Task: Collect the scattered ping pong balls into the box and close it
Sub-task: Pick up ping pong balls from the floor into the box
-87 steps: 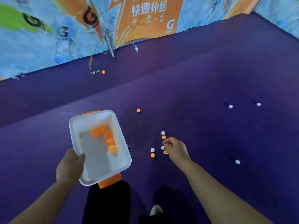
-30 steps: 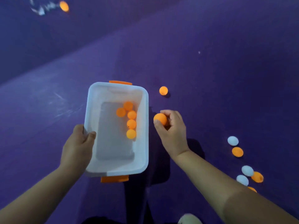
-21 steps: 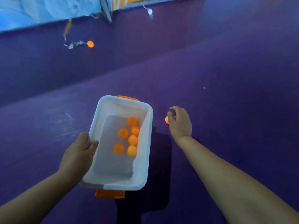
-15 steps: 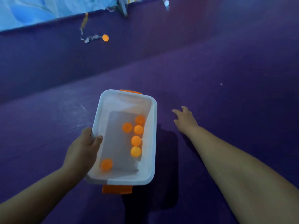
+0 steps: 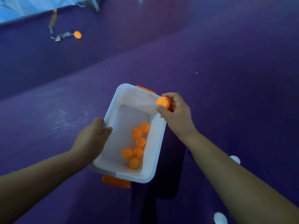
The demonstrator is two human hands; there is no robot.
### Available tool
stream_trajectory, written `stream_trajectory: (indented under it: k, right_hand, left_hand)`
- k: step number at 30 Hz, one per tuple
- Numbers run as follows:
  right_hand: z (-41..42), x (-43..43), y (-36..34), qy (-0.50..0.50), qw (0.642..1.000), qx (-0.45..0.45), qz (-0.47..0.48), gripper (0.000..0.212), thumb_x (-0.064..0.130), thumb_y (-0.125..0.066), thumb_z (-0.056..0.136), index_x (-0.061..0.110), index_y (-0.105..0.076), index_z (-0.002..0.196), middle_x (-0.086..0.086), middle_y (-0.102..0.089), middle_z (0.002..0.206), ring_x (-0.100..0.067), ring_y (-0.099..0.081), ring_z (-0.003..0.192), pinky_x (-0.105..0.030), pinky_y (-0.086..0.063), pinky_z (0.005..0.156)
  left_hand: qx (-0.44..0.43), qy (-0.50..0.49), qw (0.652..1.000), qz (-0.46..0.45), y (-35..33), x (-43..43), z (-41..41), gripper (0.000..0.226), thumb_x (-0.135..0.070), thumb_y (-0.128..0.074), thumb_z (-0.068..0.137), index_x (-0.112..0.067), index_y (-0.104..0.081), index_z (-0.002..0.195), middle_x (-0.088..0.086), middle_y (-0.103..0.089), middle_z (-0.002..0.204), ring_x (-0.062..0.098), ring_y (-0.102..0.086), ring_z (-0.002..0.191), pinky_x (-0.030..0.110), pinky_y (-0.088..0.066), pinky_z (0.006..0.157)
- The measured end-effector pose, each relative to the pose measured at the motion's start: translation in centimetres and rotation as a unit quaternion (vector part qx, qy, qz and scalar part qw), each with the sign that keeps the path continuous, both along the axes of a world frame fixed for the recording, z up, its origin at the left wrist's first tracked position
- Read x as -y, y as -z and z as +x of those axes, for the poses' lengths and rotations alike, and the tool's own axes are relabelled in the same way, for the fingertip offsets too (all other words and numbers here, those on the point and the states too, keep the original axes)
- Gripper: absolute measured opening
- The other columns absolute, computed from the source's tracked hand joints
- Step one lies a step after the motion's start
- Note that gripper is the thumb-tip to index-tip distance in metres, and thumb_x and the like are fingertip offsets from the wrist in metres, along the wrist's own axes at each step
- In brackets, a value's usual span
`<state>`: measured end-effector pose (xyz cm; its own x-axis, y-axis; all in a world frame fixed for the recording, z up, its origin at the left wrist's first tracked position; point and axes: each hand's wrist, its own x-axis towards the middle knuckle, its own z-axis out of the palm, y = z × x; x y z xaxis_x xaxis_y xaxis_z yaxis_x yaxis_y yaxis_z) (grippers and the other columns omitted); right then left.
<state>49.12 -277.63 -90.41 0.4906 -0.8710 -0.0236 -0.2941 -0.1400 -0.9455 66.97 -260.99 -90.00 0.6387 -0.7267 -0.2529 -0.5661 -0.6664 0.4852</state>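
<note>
A white plastic box (image 5: pixel 157 139) with orange end clips is held above the purple floor, lid off. My left hand (image 5: pixel 93 138) grips its left rim, thumb inside. Several orange ping pong balls (image 5: pixel 136 146) lie along the box's right inner side. My right hand (image 5: pixel 177 114) pinches one more orange ball (image 5: pixel 163 102) at the box's far right corner, just over the rim. Another orange ball (image 5: pixel 77 34) lies far off at the upper left. A white ball (image 5: pixel 235 159) shows beside my right forearm, and another white ball (image 5: pixel 220 218) sits at the bottom edge.
Purple mat floor (image 5: pixel 226 78) spreads all around. Torn paper scraps (image 5: pixel 60 36) lie by the far orange ball. A blue printed banner (image 5: pixel 24 8) lines the upper left edge. A dark shape, perhaps my leg, shows below the box.
My right hand reached out open, took an orange ball from the floor and brought it to the box's far right corner. One more ball rolled into the box. The view shifted.
</note>
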Motion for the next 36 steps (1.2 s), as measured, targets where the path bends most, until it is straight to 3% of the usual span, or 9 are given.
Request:
stream_trajectory:
  k: [3,7,12,15,20,25,27,32,36]
  right_hand:
    - [-2.7,-0.8,-1.6,-0.036,0.999,-0.028,0.019,0.038,0.023,-0.071,0.082,0.029,-0.057,0.116,0.011,-0.060,0.101,-0.001,-0.051,0.066,-0.014,-0.051,0.070]
    - [-10.0,-1.4,-2.8,0.118,0.993,-0.023,0.023,0.023,0.017,-0.064,0.087,0.032,-0.059,0.104,0.007,-0.065,0.097,-0.011,-0.062,0.073,-0.026,-0.056,0.070]
    - [-21.0,-6.0,-1.8,0.291,0.951,-0.087,0.050,0.019,0.014,-0.057,0.092,0.032,-0.060,0.094,0.007,-0.065,0.087,-0.002,-0.063,0.068,-0.011,-0.050,0.061]
    - [-26.0,-10.6,0.9,0.343,0.919,-0.177,0.081,0.016,0.015,-0.056,0.091,0.030,-0.063,0.093,0.007,-0.067,0.088,-0.008,-0.065,0.078,-0.024,-0.052,0.071]
    - [-29.0,-18.7,6.3,0.323,0.886,-0.314,0.107,0.013,0.021,-0.058,0.091,0.024,-0.061,0.103,0.013,-0.061,0.098,-0.011,-0.060,0.094,-0.022,-0.042,0.071]
    - [-28.2,-22.3,9.6,0.268,0.882,-0.367,0.128,0.064,0.030,-0.073,0.078,0.018,-0.045,0.134,0.008,-0.047,0.117,-0.013,-0.049,0.113,-0.029,-0.045,0.089]
    - [-28.0,-22.5,10.3,0.253,0.880,-0.380,0.131,0.071,0.030,-0.073,0.078,0.018,-0.039,0.140,0.004,-0.047,0.125,-0.015,-0.046,0.118,-0.030,-0.045,0.093]
    - [-28.3,-22.4,10.2,0.288,0.868,-0.375,0.148,0.053,0.005,-0.057,0.077,0.017,-0.050,0.127,0.006,-0.053,0.109,-0.013,-0.046,0.102,-0.023,-0.038,0.078]
    - [-28.3,-20.8,9.7,0.302,0.855,-0.391,0.157,0.043,0.020,-0.058,0.083,0.022,-0.047,0.125,0.010,-0.051,0.091,-0.012,-0.052,0.087,-0.025,-0.039,0.068]
  left_hand:
    - [-0.004,0.070,0.997,0.012,-0.8,2.5,-2.1,0.023,-0.029,-0.049,0.095,-0.012,-0.039,0.084,-0.003,-0.043,0.065,0.027,-0.043,0.065,0.035,-0.027,0.056]
    - [-0.020,0.133,0.991,0.008,-1.7,5.2,-5.4,0.026,-0.029,-0.045,0.097,-0.015,-0.032,0.079,0.003,-0.045,0.066,0.020,-0.041,0.057,0.033,-0.025,0.050]
    - [-0.045,0.159,0.986,0.033,-1.2,6.9,-10.0,0.019,-0.029,-0.041,0.096,-0.010,-0.038,0.093,0.008,-0.049,0.074,0.025,-0.046,0.064,0.033,-0.029,0.055]
    - [-0.075,0.142,0.986,0.033,0.3,6.4,-12.7,0.018,-0.028,-0.040,0.095,-0.011,-0.039,0.091,0.005,-0.047,0.073,0.020,-0.043,0.061,0.032,-0.028,0.053]
    - [-0.104,0.142,0.984,0.037,2.5,4.6,-14.6,0.018,-0.028,-0.041,0.096,-0.011,-0.041,0.091,0.006,-0.051,0.078,0.026,-0.048,0.069,0.034,-0.032,0.057]
    - [-0.095,0.160,0.982,0.029,2.6,3.7,-15.0,0.016,-0.027,-0.041,0.096,-0.011,-0.041,0.092,0.005,-0.050,0.074,0.021,-0.046,0.064,0.033,-0.031,0.055]
    - [-0.098,0.157,0.982,0.024,2.8,3.6,-15.1,0.018,-0.027,-0.042,0.096,-0.010,-0.041,0.093,0.005,-0.050,0.074,0.022,-0.046,0.064,0.033,-0.031,0.056]
    - [-0.102,0.140,0.985,0.022,2.9,3.7,-15.9,0.019,-0.027,-0.042,0.097,-0.009,-0.042,0.094,0.000,-0.048,0.074,0.022,-0.046,0.068,0.033,-0.029,0.056]
    - [-0.105,0.135,0.985,0.026,3.2,3.6,-16.4,0.018,-0.026,-0.040,0.098,-0.009,-0.040,0.097,0.000,-0.048,0.074,0.019,-0.046,0.065,0.032,-0.029,0.052]
